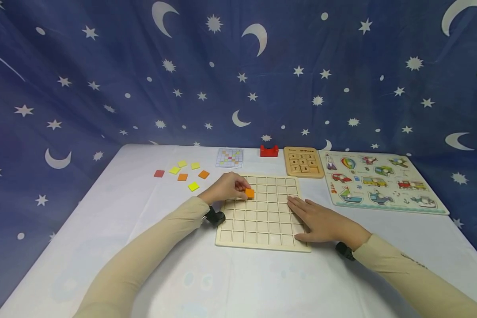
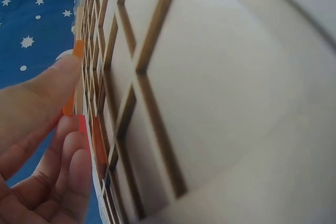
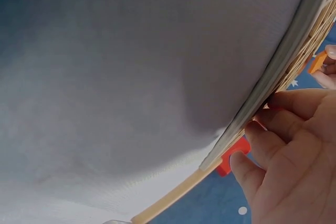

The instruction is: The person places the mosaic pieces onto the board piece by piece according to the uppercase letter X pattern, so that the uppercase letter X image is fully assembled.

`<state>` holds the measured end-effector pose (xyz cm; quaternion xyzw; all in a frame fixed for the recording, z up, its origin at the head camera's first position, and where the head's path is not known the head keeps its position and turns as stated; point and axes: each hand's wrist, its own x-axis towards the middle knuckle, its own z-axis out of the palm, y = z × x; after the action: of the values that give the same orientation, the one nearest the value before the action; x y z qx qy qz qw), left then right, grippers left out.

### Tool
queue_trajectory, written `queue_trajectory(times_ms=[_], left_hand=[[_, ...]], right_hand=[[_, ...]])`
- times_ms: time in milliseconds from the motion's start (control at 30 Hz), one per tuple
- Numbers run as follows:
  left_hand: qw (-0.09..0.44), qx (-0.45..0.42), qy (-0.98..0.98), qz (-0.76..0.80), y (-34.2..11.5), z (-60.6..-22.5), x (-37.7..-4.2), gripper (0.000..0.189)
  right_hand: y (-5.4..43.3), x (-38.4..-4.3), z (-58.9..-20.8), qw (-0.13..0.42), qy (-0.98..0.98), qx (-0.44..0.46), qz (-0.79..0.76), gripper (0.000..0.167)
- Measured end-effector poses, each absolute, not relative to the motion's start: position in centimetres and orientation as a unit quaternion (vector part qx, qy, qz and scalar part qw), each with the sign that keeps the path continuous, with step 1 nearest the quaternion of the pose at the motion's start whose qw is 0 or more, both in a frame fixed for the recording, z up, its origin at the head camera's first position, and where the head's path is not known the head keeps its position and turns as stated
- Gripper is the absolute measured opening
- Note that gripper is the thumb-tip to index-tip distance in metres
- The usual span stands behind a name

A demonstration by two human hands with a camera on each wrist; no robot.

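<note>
My left hand (image 1: 224, 187) pinches an orange square tile (image 1: 249, 193) between thumb and fingers, over the upper left part of a pale wooden grid board (image 1: 262, 227). In the left wrist view, the tile (image 2: 77, 50) stands on edge at the fingertips. A second orange patch (image 2: 98, 142) shows in a cell of the board there; the left hand hides that area in the head view. My right hand (image 1: 326, 223) rests on the board's right edge with its fingers extended, holding nothing.
Left of the board lie several loose tiles: yellow (image 1: 193, 186), orange (image 1: 182, 177) and red (image 1: 159, 173). Behind it are a coloured pattern card (image 1: 229, 157), a red stand (image 1: 269, 151) and a number puzzle (image 1: 304, 162). A vehicle picture puzzle (image 1: 365, 182) lies at the right.
</note>
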<state>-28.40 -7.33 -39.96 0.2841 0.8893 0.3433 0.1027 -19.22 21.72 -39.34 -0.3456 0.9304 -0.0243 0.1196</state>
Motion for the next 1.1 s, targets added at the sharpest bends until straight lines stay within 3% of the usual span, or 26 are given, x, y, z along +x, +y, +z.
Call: queue_trajectory(times_ms=[1100], left_hand=[[0.127,0.268,0.906,0.301,-6.3,-39.7,-28.6,0.019]], right_hand=[[21.7,-19.1,-39.4,0.127,0.932,-0.338,-0.026,0.087]])
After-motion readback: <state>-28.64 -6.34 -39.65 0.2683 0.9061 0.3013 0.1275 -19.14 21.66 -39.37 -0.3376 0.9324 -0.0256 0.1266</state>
